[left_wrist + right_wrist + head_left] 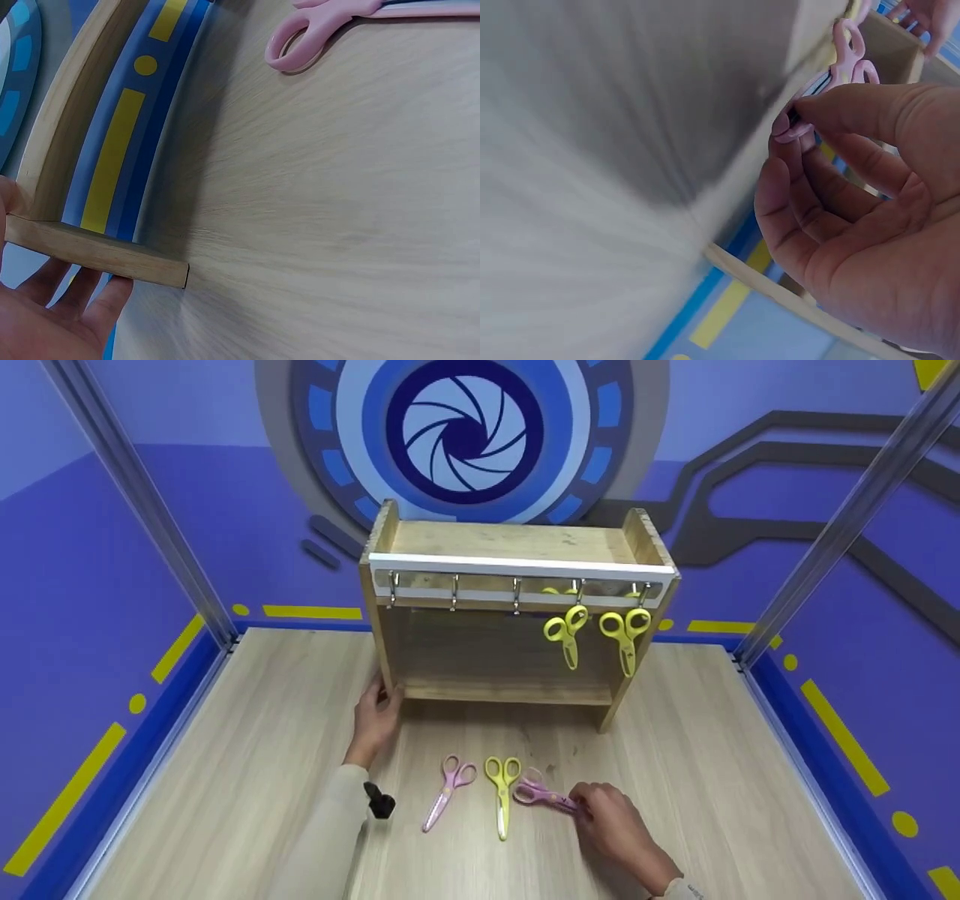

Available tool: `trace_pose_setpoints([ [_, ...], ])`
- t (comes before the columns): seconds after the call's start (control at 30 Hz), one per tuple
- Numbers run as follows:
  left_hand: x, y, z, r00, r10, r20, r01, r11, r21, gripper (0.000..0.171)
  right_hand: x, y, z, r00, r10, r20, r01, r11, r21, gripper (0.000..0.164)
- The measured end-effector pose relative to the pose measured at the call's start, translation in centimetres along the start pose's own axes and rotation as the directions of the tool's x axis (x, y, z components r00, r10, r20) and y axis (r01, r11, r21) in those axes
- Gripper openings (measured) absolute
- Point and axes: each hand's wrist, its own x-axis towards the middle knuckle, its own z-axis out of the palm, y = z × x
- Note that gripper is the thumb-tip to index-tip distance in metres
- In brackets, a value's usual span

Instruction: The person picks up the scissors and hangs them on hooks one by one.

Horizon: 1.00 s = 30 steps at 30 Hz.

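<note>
My right hand (611,821) pinches a pair of pink-purple scissors (531,792) by the blade end, thumb against fingertips, with the handle loops pointing left. In the right wrist view the scissors (846,56) stick out beyond the thumb. My left hand (377,720) grips the lower left side of a wooden shelf rack (502,694). In the left wrist view its thumb is on one face of the side board (105,253) and the fingers lie on the other. Yellow scissors (502,795) and another pink pair (448,793) lie on the table between the hands.
Several metal hooks (516,594) line the rack's white front strip (480,563). Two yellow scissors, one pair (570,634) beside the other (627,637), hang from the right-hand hooks. A black object (381,804) sits by the left sleeve. Blue panels (97,607) enclose the wooden table (727,780).
</note>
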Motion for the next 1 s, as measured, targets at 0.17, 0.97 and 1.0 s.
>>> trace_pose_setpoints([
  [0.17, 0.0, 0.0, 0.0, 1.000, 0.022, -0.010, -0.022, 1.000, -0.006, 0.061, 1.0, -0.7, -2.1, 0.999, -0.018, -0.050, 0.016, 0.999, -0.037, 0.021],
  [0.97, -0.4, 0.1, 0.0, 1.000, 0.018, -0.002, -0.018, 1.000, -0.020, 0.059, 7.7, -5.6, -10.7, 0.839, -0.215, -0.499, 0.282, 0.958, 0.060, 0.021],
  [1.0, -0.4, 0.2, 0.0, 1.000, 0.016, 0.000, -0.016, 1.000, -0.020, 0.059, 7.9, -5.9, -10.8, 0.833, -0.213, -0.510, 0.289, 0.954, 0.073, 0.021],
])
